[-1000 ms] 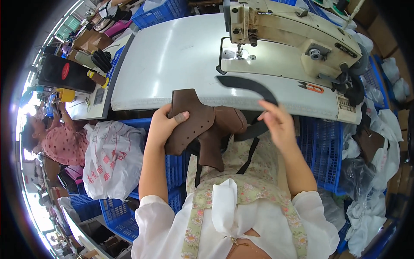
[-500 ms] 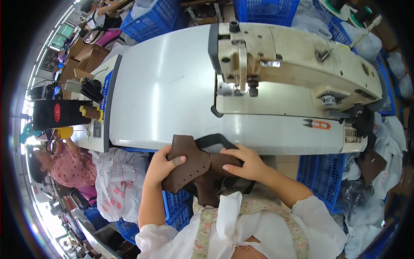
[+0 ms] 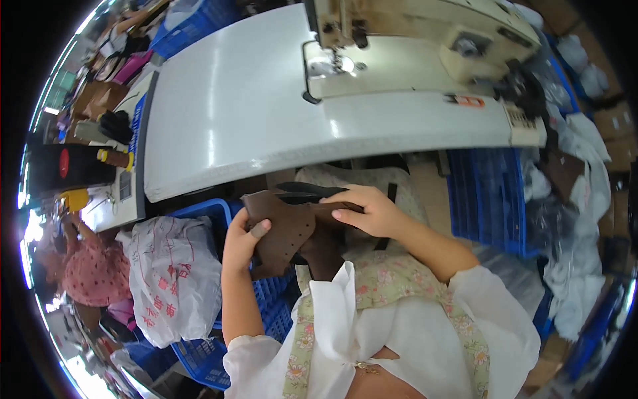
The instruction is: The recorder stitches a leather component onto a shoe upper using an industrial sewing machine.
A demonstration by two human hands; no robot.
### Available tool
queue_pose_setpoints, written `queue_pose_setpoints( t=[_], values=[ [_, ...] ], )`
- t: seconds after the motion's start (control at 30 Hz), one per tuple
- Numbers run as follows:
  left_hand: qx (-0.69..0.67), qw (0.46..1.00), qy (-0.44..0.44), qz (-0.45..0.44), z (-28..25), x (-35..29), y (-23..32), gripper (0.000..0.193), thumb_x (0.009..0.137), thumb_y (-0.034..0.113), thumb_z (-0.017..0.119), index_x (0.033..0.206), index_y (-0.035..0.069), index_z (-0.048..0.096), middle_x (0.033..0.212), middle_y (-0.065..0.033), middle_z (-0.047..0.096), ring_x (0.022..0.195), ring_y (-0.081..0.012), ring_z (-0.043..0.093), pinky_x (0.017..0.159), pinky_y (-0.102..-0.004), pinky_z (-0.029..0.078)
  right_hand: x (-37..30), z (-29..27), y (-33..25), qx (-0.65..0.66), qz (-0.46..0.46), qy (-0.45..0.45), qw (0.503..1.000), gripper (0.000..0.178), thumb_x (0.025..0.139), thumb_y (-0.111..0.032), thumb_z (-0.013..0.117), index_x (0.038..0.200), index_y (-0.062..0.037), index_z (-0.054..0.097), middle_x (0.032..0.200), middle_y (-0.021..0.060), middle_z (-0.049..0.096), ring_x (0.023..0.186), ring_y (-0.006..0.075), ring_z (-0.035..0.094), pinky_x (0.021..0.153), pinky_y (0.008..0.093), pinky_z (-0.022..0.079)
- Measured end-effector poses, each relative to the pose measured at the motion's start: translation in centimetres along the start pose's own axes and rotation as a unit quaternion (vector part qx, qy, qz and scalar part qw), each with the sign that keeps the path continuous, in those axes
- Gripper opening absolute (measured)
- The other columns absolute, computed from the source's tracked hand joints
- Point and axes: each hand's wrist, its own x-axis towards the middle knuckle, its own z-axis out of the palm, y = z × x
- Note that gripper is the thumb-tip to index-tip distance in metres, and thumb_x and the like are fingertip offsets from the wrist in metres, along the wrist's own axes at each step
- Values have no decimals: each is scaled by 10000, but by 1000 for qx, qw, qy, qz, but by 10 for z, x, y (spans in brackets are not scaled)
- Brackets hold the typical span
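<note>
"So, past the white bag [image 3: 174,276], what's the left hand [image 3: 240,245] doing?"
"Gripping a brown leather piece [image 3: 286,229], thumb on top."
"Where's that piece?"
"Between both hands, near the white table [image 3: 219,100], a black strip [image 3: 307,189] by its upper edge."
"And the right hand [image 3: 369,211]?"
"Pinching the piece's right part."

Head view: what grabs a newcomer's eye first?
Probably the big cream sewing machine at the upper right, on the glossy white table. Next, the dark brown piece with a row of holes, held near the centre by the left hand and right hand. The orange snips also stand out, on the table's right part.
</note>
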Motion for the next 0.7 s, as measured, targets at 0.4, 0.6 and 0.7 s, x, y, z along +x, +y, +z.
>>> queue_pose_setpoints(
  t=[0.4,0.6,0.7],
  values=[
    [246,915,-17,320,-16,66,43,381,964,294,551,1147,-25,650,1298,-144,602,1204,-258,558,1041,-375,401,-55,-30,-23,-24,-26,-67,997,260,875,-126,682,1120,-38,696,995,103,669,909,211,630,807,306,483],
    [539,699,-68,465,63,140,42,552,953,369,547,1421,93,452,1510,-141,384,1403,-312,339,1160,-442,254,-63,-52,-22,-31,12,-71,997,252,874,-139,689,1105,-39,703,936,83,661,867,180,621,787,289,477],
    [647,652,-51,392,64,139,33,642,938,443,539,1465,108,388,1525,-140,359,1415,-300,322,1171,-477,218,-66,-61,-17,-7,8,-41,999,249,868,-142,695,1094,-40,708,926,79,669,836,174,617,769,288,478]
  ],
)
